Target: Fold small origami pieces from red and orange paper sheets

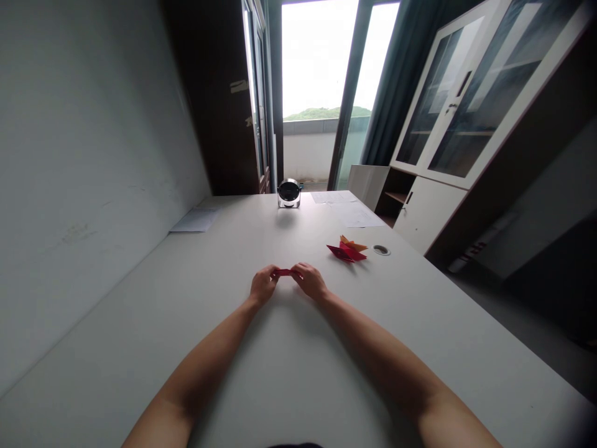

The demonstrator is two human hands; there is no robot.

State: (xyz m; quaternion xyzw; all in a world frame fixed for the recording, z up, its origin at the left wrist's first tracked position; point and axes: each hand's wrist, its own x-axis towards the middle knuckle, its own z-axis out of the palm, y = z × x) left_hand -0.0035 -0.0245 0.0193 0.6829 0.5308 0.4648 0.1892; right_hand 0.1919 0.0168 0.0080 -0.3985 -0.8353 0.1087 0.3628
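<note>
Left hand (264,285) and right hand (308,280), each grip pinched one end of red strip (285,272), long axis ran left-right over desk (289,367), contents of cabinet (436,200) were unclear behind glass

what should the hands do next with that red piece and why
Probably keep both ends pinched and run a fingertip along the red piece to press it flat: the left hand and right hand already grip its ends, its middle lies bare between them, and the folded red and orange pieces nearby suggest folding work.
</note>
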